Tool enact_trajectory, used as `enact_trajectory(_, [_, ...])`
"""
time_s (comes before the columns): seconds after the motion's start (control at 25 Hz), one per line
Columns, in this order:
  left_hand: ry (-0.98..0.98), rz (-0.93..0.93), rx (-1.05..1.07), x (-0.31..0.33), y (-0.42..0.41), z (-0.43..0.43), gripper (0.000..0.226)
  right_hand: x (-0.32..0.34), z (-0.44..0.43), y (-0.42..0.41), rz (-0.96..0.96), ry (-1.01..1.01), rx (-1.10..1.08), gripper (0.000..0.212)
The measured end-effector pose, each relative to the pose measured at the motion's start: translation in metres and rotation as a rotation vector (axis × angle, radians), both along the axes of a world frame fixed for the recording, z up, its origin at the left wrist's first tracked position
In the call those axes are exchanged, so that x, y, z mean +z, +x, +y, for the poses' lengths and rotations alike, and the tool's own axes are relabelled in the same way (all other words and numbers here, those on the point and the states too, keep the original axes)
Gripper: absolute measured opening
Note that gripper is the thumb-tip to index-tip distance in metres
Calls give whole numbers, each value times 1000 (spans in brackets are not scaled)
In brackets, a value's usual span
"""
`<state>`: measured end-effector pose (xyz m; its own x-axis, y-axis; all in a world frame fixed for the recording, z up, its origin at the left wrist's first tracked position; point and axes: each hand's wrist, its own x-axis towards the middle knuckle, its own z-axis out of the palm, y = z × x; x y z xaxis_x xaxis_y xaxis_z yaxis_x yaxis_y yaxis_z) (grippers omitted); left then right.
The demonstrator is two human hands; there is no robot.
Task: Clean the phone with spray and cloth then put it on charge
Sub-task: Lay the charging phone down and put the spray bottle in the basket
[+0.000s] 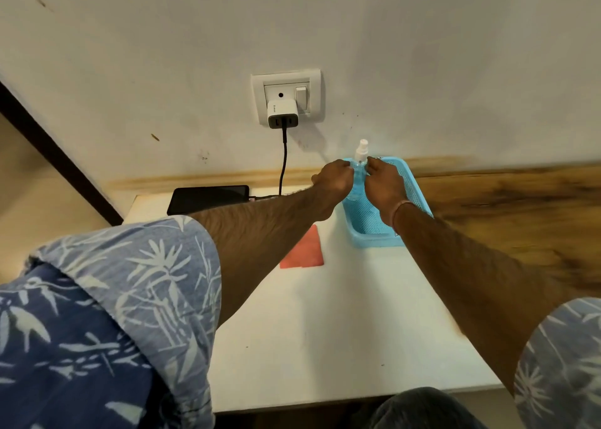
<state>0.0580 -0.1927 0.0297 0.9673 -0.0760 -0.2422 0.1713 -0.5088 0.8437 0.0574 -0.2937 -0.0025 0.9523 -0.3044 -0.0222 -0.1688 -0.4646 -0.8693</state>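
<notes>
A clear spray bottle with a white nozzle and blue liquid stands at the far end of a blue plastic basket. My left hand and my right hand both close around the bottle's body from either side. A black phone lies flat at the table's far left, with a black cable running from its right end up to a white charger plugged into the wall socket. A red cloth lies flat on the white table, partly under my left forearm.
The white table sits against a pale wall. A wooden surface adjoins it on the right. The socket plate has a switch beside the charger. My knee shows at the bottom edge.
</notes>
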Motion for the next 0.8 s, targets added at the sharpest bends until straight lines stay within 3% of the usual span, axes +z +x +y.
enact_trajectory(0.28, [24,-18,20,-11,-7,12,44,4,-2,0,32,-20,5,32])
enact_trajectory(0.44, [59,-99,79,-25,-19,41,40,12,-4,-10,56,13,-73,40])
enact_trajectory(0.52, [256,-99,-58,-36,-29,59,40,16,-3,-18,0,40,-124,44])
enact_trajectory(0.64, [700,-101,-368,-51,-41,74,42,20,-1,-29,-89,113,-194,40])
enact_trajectory(0.72, [838,-149,-425,-57,-47,77,42,20,0,-34,-112,123,-226,38])
enact_trajectory(0.8, [856,-187,-432,-62,-48,79,46,20,0,-38,-123,116,-236,38])
